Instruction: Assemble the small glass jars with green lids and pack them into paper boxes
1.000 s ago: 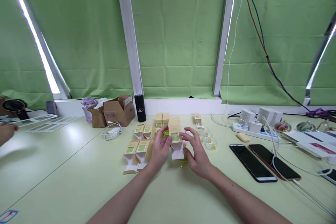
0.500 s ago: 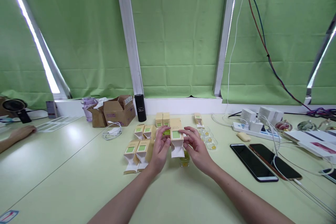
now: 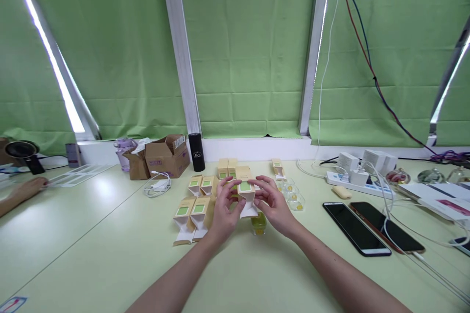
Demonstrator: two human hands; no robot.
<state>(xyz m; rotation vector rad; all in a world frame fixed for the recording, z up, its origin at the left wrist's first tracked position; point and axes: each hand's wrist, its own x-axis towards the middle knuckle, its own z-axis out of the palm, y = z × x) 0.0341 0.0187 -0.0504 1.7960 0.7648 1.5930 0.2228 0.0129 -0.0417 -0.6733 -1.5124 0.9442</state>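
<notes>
Between my two hands is a small kraft box [image 3: 246, 194] with a green window and a white flap hanging open toward me. My left hand [image 3: 226, 208] grips its left side, and my right hand [image 3: 272, 204] holds its right side. Just below the box, a green item in a clear container [image 3: 259, 223] sits on the table. Several similar boxes [image 3: 199, 210] stand to the left with their flaps open, and more [image 3: 226, 167] stand behind my hands. To the right are clear cups with yellow bits [image 3: 294, 200] and a single box [image 3: 278, 168].
Two phones [image 3: 356, 229] and a power strip [image 3: 362, 183] with chargers and cables lie at the right. A cardboard box [image 3: 167, 156], black bottle [image 3: 197, 152] and white cable [image 3: 158, 185] are at the back left. Another person's hand [image 3: 31, 187] rests at the far left.
The held box has shifted slightly up and left with my hands, and more of the green item below it shows. The other person's hand has moved slightly left.
</notes>
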